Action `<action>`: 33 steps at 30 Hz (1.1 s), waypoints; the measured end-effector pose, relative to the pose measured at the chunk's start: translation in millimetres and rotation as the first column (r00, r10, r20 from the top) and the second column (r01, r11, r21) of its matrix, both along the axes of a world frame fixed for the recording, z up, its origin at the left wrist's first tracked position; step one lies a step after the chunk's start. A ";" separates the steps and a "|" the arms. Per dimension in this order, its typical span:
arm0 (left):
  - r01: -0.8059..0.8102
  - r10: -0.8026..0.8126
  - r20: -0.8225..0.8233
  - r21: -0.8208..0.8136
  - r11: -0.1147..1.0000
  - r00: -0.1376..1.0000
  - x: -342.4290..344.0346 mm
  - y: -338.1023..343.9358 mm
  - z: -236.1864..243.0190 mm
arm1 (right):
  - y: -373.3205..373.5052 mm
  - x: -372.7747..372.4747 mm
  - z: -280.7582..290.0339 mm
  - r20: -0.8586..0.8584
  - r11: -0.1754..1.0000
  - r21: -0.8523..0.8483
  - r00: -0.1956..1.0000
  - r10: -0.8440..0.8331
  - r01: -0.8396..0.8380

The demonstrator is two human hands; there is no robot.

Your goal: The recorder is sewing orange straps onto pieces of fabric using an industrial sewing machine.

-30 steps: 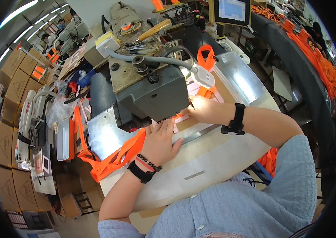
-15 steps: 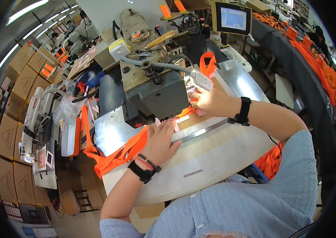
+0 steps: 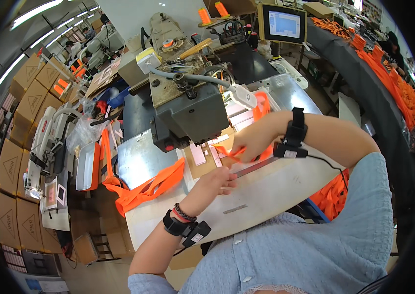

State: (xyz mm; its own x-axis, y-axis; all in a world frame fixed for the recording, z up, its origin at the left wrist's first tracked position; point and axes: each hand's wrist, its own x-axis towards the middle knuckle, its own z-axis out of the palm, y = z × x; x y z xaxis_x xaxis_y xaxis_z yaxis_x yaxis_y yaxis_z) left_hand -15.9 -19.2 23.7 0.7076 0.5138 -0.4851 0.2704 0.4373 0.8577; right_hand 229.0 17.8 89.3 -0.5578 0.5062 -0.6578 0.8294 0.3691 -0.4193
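Observation:
My right hand (image 3: 254, 139) pinches an orange webbing strap (image 3: 234, 154) over the machine's work plate, its back arched upward. My left hand (image 3: 215, 181) hovers at the plate's near edge, just below the right fingers, loosely bent with fingers apart and nothing visible in them. Under the dark grey sewing machine head (image 3: 193, 117) lies a cardboard template (image 3: 202, 169) with pale pink blocks (image 3: 197, 153). More orange strap (image 3: 146, 186) is heaped at the plate's left, and another strap (image 3: 261, 103) rises at the back right beside a white lamp unit (image 3: 243, 96).
A monitor (image 3: 282, 23) stands behind. An orange-rimmed tray (image 3: 87, 164), another machine (image 3: 36, 161) and stacked cartons (image 3: 9, 166) are at left. At right are a dark table with orange straps (image 3: 393, 83), a person (image 3: 393, 51) behind it, and an orange heap (image 3: 330, 193) below.
My left hand has lifted off the plate and shifted right and down. My right hand has moved down and toward me with orange strap, uncovering more of the pink blocks.

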 end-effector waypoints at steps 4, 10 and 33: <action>-0.283 0.356 0.183 -0.333 0.900 0.917 3.4 -7.5 8.7 | -46.6 -42.1 4.7 -0.410 0.860 -0.379 0.771 -0.487 0.342; -0.279 0.283 0.024 -0.101 0.955 0.959 -61.5 15.0 5.3 | -80.1 -44.9 -6.8 -0.540 0.886 -0.318 0.704 -0.462 0.337; 0.345 0.611 -0.491 0.871 0.349 0.621 -343.8 178.2 -13.0 | -479.4 163.1 7.7 -0.762 -0.178 -0.591 -0.617 -0.196 0.787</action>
